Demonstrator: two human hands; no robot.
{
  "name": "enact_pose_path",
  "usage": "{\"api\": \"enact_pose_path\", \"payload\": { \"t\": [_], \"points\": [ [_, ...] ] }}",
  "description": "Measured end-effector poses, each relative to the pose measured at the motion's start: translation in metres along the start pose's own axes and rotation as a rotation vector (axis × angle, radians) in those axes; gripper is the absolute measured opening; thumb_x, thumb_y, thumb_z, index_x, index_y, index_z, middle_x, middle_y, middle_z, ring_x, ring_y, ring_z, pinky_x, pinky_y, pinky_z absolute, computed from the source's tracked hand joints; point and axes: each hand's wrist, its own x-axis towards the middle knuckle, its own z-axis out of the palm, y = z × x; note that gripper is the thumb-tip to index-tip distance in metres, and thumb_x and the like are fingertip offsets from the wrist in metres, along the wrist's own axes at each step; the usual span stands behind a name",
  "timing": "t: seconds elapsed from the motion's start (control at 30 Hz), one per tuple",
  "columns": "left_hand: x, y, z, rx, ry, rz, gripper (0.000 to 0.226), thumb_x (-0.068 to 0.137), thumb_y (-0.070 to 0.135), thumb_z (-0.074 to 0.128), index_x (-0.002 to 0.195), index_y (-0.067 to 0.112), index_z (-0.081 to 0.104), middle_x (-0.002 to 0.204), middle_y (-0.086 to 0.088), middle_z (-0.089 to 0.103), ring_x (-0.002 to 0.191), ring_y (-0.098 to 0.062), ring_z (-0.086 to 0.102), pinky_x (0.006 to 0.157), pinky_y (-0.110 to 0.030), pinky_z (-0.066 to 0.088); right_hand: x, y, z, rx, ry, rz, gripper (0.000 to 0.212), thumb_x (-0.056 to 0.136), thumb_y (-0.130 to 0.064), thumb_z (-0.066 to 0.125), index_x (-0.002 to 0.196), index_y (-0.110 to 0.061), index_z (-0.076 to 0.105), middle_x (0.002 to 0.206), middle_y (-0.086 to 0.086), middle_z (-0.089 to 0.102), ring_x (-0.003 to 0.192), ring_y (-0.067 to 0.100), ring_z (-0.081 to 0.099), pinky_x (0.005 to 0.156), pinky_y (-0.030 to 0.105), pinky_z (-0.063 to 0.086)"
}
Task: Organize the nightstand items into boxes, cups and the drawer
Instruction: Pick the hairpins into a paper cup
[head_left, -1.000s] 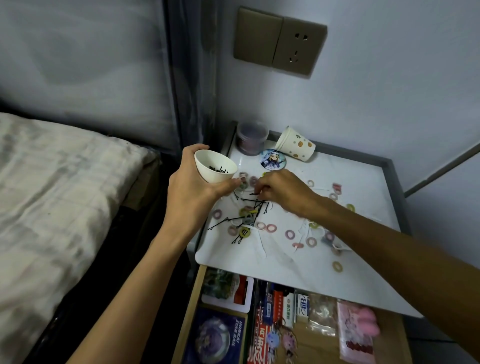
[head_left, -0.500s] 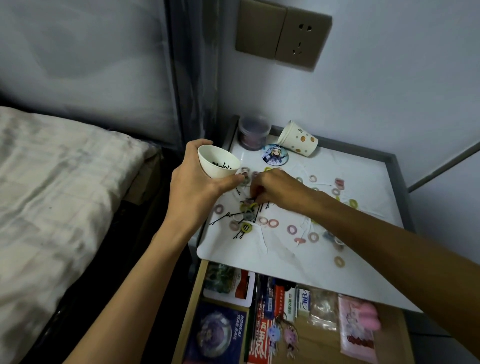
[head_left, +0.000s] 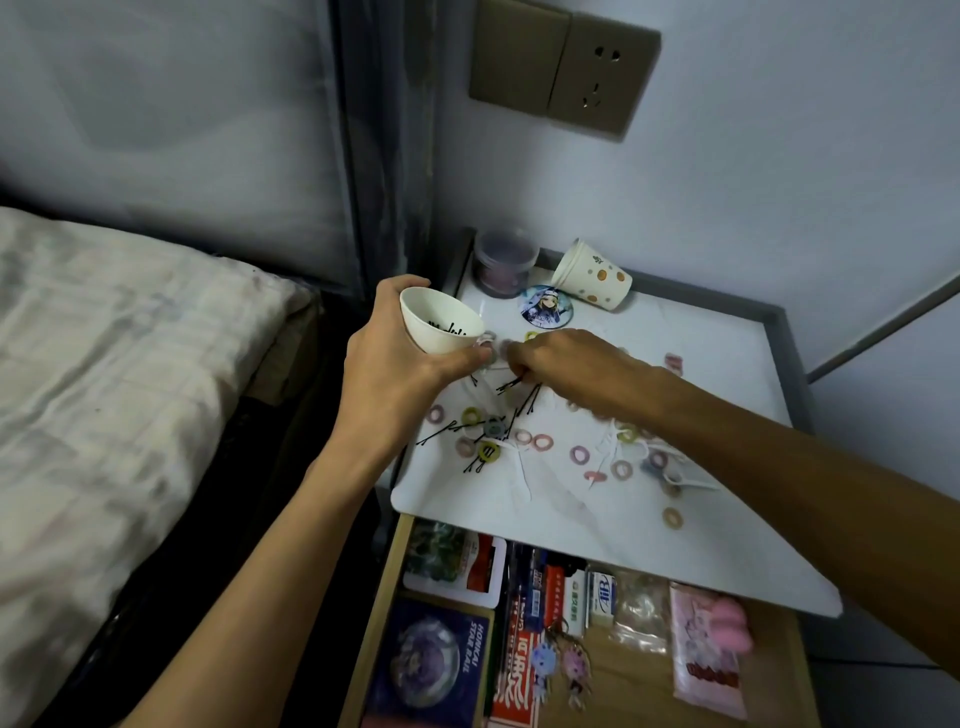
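Left hand (head_left: 400, 374) grips a tilted white cup (head_left: 441, 327) with a few black pins inside. At its 3 o'clock, nearly touching, the right hand (head_left: 566, 369) pinches hairpins (head_left: 511, 385) on the bench (head_left: 717, 338). Hair rings (head_left: 543, 441) lie scattered at 6 o'clock of the hands. A spotted cup (head_left: 597, 278) lies tipped at the bench's 12 o'clock, and the drawer (head_left: 623, 691) stands open at 6.

A rumpled, pale-covered bed (head_left: 109, 374) fills the left side. A dark upright post (head_left: 387, 156) stands in the corner beside it. High on the pale wall (head_left: 789, 156) sits 1 tan switch-and-socket plate (head_left: 563, 65).
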Motion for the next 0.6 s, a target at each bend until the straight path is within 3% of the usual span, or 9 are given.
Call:
{"api": "enact_pose_path", "payload": {
  "t": [0.1,0.2,0.3,0.33,0.47,0.6],
  "points": [
    [-0.001,0.000,0.002,-0.004,-0.009,-0.003,0.073,0.065,0.034,0.091,0.124,0.027,0.050,0.095,0.013,0.063,0.090,-0.001,0.062,0.077,-0.035,0.058,-0.002,0.002,-0.012,0.059,0.000,-0.019,0.008,0.094,-0.017,0.060,0.101,-0.020,0.064,0.091,0.000,0.067,0.080,0.020,0.063,0.066,0.037,0.051],
    [-0.001,0.000,0.002,-0.004,-0.016,0.002,0.073,0.066,0.033,0.091,0.126,0.026,0.050,0.096,0.012,0.063,0.090,-0.002,0.062,0.074,-0.026,0.056,-0.003,0.005,-0.020,0.163,-0.003,-0.013,0.015,0.096,-0.019,0.060,0.104,-0.020,0.072,0.096,-0.001,0.072,0.087,0.017,0.066,0.074,0.037,0.053],
    [-0.001,0.000,0.003,-0.005,-0.025,0.001,0.072,0.066,0.033,0.090,0.126,0.026,0.050,0.097,0.012,0.063,0.089,0.000,0.060,0.066,-0.011,0.049,-0.004,0.007,-0.027,0.352,0.052,0.057,0.016,0.093,-0.017,0.064,0.105,-0.017,0.076,0.097,-0.005,0.073,0.084,0.006,0.061,0.072,0.015,0.045],
    [-0.001,0.000,0.003,-0.008,-0.030,-0.001,0.072,0.067,0.032,0.090,0.126,0.026,0.050,0.097,0.011,0.063,0.088,0.000,0.060,0.063,-0.008,0.047,-0.004,0.008,-0.031,0.414,0.077,0.096,0.016,0.092,-0.016,0.066,0.104,-0.017,0.076,0.095,-0.005,0.073,0.083,0.005,0.060,0.072,0.013,0.043],
    [-0.003,-0.001,0.004,-0.002,-0.050,-0.004,0.072,0.067,0.033,0.090,0.126,0.027,0.050,0.098,0.012,0.062,0.088,-0.002,0.060,0.057,-0.011,0.048,-0.004,0.012,-0.040,0.587,0.095,0.241,0.011,0.092,-0.014,0.066,0.098,-0.017,0.075,0.088,-0.003,0.071,0.077,0.010,0.066,0.074,0.031,0.056],
    [-0.002,-0.002,0.006,0.014,-0.052,0.000,0.073,0.064,0.035,0.091,0.124,0.028,0.050,0.097,0.013,0.062,0.090,-0.003,0.061,0.070,-0.021,0.053,-0.008,0.010,-0.039,0.421,-0.071,0.198,0.013,0.095,-0.017,0.061,0.103,-0.020,0.071,0.089,-0.004,0.064,0.082,0.013,0.062,0.076,0.035,0.053]
  ]
}}
